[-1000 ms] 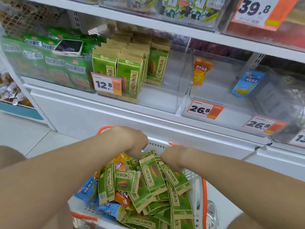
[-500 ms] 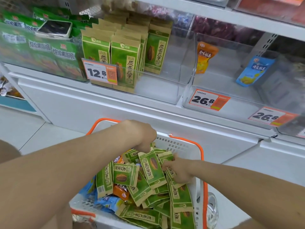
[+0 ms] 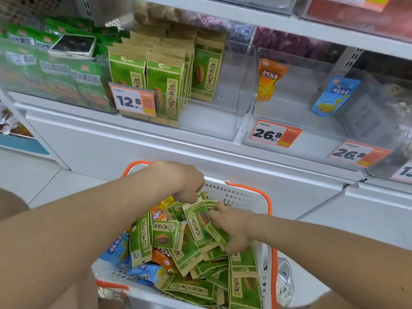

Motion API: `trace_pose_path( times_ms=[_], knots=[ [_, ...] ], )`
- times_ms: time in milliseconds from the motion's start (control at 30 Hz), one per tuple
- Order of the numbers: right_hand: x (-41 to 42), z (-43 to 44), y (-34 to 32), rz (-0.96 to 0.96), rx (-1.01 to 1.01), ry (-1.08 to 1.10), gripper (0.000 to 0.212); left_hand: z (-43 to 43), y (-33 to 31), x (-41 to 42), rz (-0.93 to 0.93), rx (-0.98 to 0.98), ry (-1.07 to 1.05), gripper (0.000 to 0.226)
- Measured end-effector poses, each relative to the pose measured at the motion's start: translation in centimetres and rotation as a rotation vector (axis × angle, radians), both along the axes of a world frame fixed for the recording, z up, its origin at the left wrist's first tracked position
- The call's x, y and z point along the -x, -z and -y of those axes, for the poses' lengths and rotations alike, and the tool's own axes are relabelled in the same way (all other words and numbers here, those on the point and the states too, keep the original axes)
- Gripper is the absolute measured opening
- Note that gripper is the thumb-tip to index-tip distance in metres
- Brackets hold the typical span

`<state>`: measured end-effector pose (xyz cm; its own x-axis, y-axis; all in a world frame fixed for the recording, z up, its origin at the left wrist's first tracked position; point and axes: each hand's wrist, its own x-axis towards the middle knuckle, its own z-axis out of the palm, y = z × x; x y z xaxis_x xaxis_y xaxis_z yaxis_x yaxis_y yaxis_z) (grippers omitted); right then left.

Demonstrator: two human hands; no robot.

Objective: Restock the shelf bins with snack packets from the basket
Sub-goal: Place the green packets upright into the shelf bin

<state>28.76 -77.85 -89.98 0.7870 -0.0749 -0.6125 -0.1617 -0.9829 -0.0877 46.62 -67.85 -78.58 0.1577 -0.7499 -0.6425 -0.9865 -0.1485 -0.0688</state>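
In the basket (image 3: pixel 240 195) a green packet (image 3: pixel 198 226), long axis eleven to five o'clock, is pinched at its top by the curled left grip (image 3: pixel 185 186) and clasped at four o'clock by the right grip (image 3: pixel 234 230); its bin (image 3: pixel 211 126) is found at twelve o'clock, nearer the left

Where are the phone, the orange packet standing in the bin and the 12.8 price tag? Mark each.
phone (image 3: pixel 73 44), head view, middle of its dark screen.
orange packet (image 3: pixel 270 76), head view, its printed front.
12.8 price tag (image 3: pixel 128 101), head view, on the digits.
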Motion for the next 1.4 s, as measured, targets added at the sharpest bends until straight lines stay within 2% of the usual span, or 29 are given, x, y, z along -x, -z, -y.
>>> trace_pose_path(
  times_ms=[67,133,267,300,400,467,533,633,767,867,900,1033,1133,1200,1300,1400],
  knots=[
    [-1.0,-0.4,-1.1,0.116,0.035,0.011,0.082,-0.2,-0.6,-0.2,-0.007,0.014,-0.028,0.038],
    [-2.3,-0.8,-2.8,0.265,-0.031,0.161,0.075,-0.4,-1.5,-0.4,-0.022,0.022,-0.049,0.051],
    [-5.1,-1.4,-7.3,0.543,-0.388,0.629,0.061,-0.9,-2.9,-2.3,-0.15,-0.01,-0.169,0.08],
    [-5.7,-1.5,-8.4,0.611,-0.493,0.718,0.053,-1.0,-3.2,-2.8,-0.228,-0.008,-0.223,0.076],
    [-7.0,-1.8,-10.6,0.799,-0.743,0.855,0.024,-1.1,-4.4,-3.9,-0.61,0.15,-0.466,0.041],
    [-7.6,-1.9,-11.5,0.862,-0.841,0.956,0.036,-1.4,-5.8,-4.8,-0.764,0.31,-0.608,0.028],
    [-8.4,-1.4,-11.9,0.93,-0.822,1.063,0.041,-1.8,-7.1,-5.8,-0.853,0.438,-0.709,0.027],
    [-9.1,-0.7,-12.8,1.093,-0.799,1.031,0.018,-2.2,-8.3,-6.7,-1.005,0.666,-0.837,0.027],
    [-9.5,-1.0,-14.9,1.236,-0.839,0.915,0.011,-1.8,-8.9,-6.1,-1.218,0.968,-0.996,0.024],
    [-9.5,-1.4,-16.2,1.294,-0.805,0.829,0.005,-1.6,-8.9,-6.0,-1.307,1.077,-1.061,0.028],
    [-9.4,-1.5,-16.7,1.306,-0.795,0.813,0.005,-1.6,-9.0,-5.9,-1.333,1.1,-1.067,0.028],
    [-9.6,-1.5,-18.1,1.32,-0.818,0.854,0.03,-1.8,-9.6,-5.8,-1.403,1.136,-1.048,0.029],
    [-10.3,-1.0,-18.9,1.324,-0.872,0.861,0.02,-1.8,-10.0,-5.9,-1.341,1.175,-0.998,0.027],
    [-10.8,-0.4,-19.3,1.372,-0.808,0.872,0.015,-1.6,-10.3,-6.1,-1.082,1.269,-0.907,0.026],
    [-11.4,1.0,-20.2,1.522,-0.534,0.769,0.01,-1.2,-11.1,-6.4,-0.622,1.439,-0.747,0.025],
    [-12.0,2.3,-21.5,1.631,-0.284,0.56,0.008,-0.9,-11.6,-6.5,-0.384,1.535,-0.677,0.02]
  ],
)
